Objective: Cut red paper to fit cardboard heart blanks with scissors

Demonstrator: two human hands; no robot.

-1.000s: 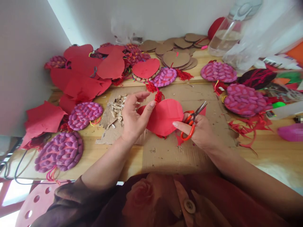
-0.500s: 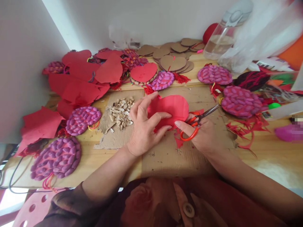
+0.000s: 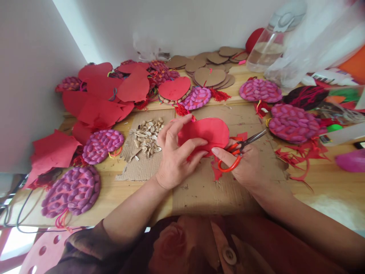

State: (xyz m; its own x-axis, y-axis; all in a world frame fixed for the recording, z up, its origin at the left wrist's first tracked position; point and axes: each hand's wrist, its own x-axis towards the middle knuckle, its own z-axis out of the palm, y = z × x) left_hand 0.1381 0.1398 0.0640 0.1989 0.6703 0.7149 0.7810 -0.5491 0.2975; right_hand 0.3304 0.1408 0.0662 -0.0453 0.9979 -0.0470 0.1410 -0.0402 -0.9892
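Observation:
My left hand [image 3: 173, 152] grips a red heart-shaped piece [image 3: 208, 131] by its left edge, thumb on top, and holds it tilted over a sheet of brown cardboard [image 3: 205, 182]. My right hand [image 3: 243, 163] is closed on red-handled scissors [image 3: 238, 150]. Their blades lie nearly shut and point right, just beside the heart's right edge. Small red paper scraps [image 3: 216, 171] lie under the heart.
Purple shell-covered hearts [image 3: 71, 190] sit at left, others [image 3: 293, 122] at right. Red paper hearts [image 3: 99, 99] pile at the back left, brown cardboard hearts [image 3: 209, 76] at the back. A heap of pale shells [image 3: 145, 137] lies left of my hands. A plastic jar [image 3: 270, 42] stands back right.
My left hand has turned the red heart from facing me to tilted flat and gripped it more firmly. The scissors have swung from pointing up to pointing right.

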